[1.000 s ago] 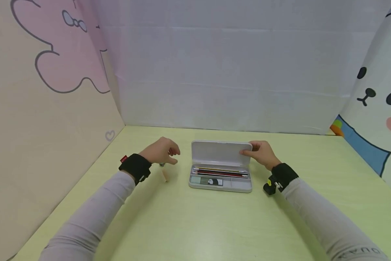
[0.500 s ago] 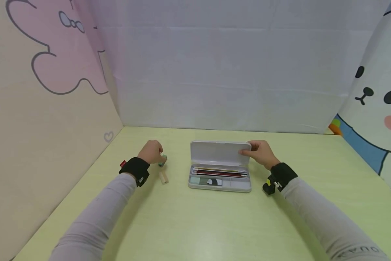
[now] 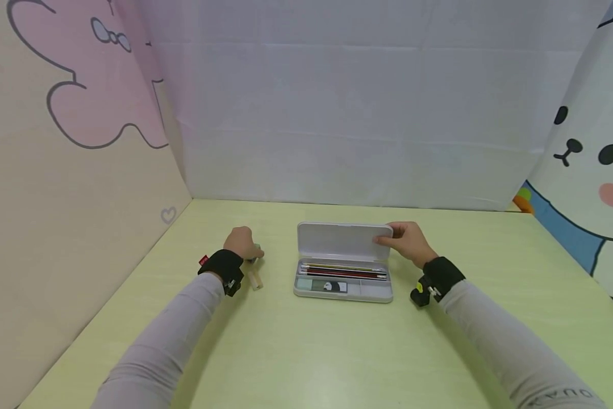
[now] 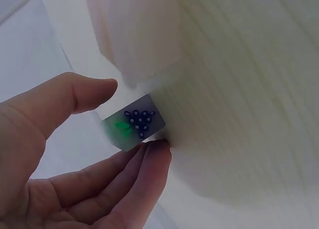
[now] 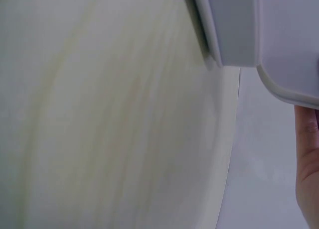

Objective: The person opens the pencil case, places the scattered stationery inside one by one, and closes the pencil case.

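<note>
In the head view my left hand (image 3: 242,244) reaches down over a small block with a grape picture (image 4: 137,120), green at one end and purple at the other. The left wrist view has the fingertips against the block's lower edge and the thumb apart from it. A pale beige block (image 3: 255,278) lies just nearer. To the right stands a white pencil case (image 3: 372,292) with its lid (image 3: 332,240) raised. My right hand (image 3: 411,244) grips the lid's right upper corner, thumb inside, fingers behind. Several pencils (image 3: 344,271) and a panda-printed eraser (image 3: 329,285) lie in the case.
The pale yellow-green table (image 3: 306,352) ends at a white sheet wall (image 3: 357,113) behind. A cream panel with a pink cartoon (image 3: 112,96) borders the left side. A bear-print panel (image 3: 582,187) borders the right.
My left hand has drawn back to the left, then lowered, its fingers coming down around the grape-print block. My right hand keeps its grip on the raised lid.
</note>
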A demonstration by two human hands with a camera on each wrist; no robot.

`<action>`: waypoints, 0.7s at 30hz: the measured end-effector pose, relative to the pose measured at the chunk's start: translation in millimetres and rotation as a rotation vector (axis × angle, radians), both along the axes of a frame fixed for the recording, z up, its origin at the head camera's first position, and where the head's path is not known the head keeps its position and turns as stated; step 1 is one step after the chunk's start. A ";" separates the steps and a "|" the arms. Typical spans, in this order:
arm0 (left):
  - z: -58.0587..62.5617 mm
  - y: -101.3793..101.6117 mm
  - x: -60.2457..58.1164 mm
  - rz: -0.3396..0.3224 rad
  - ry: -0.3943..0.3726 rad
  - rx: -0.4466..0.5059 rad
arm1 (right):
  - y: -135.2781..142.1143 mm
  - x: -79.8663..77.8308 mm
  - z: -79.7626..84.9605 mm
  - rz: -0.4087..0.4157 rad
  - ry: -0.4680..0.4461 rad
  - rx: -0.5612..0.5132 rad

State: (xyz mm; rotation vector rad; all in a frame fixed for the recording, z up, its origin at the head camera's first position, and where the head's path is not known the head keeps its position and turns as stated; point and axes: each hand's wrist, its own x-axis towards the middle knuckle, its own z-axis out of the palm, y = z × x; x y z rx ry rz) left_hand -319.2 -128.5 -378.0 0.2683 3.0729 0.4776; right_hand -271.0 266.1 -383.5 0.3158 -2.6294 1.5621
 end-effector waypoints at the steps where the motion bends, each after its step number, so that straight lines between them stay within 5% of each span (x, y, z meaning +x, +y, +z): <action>1: -2.5 -0.5 -1.3 0.005 0.009 0.000 | -0.1 0.0 -0.2 -0.001 -0.001 0.000; 11: 4.9 4.9 6.1 0.052 0.050 0.005 | -0.4 -0.1 -0.9 -0.001 -0.005 -0.002; 21: 23.6 17.8 24.2 -0.020 0.036 0.122 | -0.5 -0.5 0.3 -0.003 -0.008 0.001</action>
